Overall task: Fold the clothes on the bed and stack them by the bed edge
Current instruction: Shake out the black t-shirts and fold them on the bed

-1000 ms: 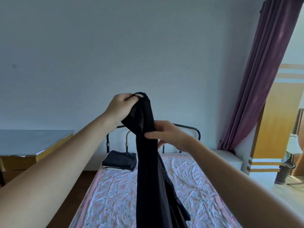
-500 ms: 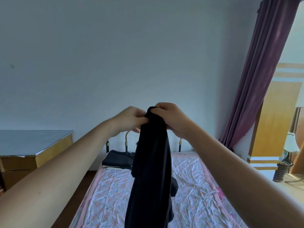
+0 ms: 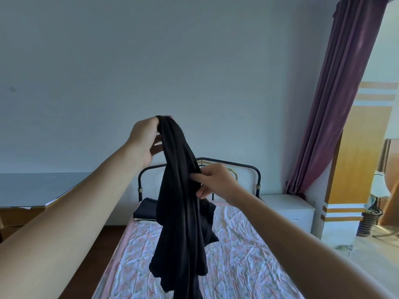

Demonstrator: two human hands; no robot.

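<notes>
A long black garment (image 3: 183, 212) hangs in the air above the bed (image 3: 237, 255), bunched into a narrow drape. My left hand (image 3: 145, 141) holds its top end up high. My right hand (image 3: 212, 182) pinches the cloth lower down on its right side, at about headboard height. The garment's lower end runs out of the bottom of the view. A folded dark garment (image 3: 145, 209) lies at the far left corner of the bed, next to the headboard.
The bed has a floral sheet and a black metal headboard (image 3: 248, 169) against the wall. A glass-topped table (image 3: 32, 188) stands at the left. A white nightstand (image 3: 289, 209), a purple curtain (image 3: 336, 104) and a lamp (image 3: 379, 190) are at the right.
My hands were together at the garment's top. My left hand has since lifted that end higher, and my right hand has slid down and taken the cloth lower.
</notes>
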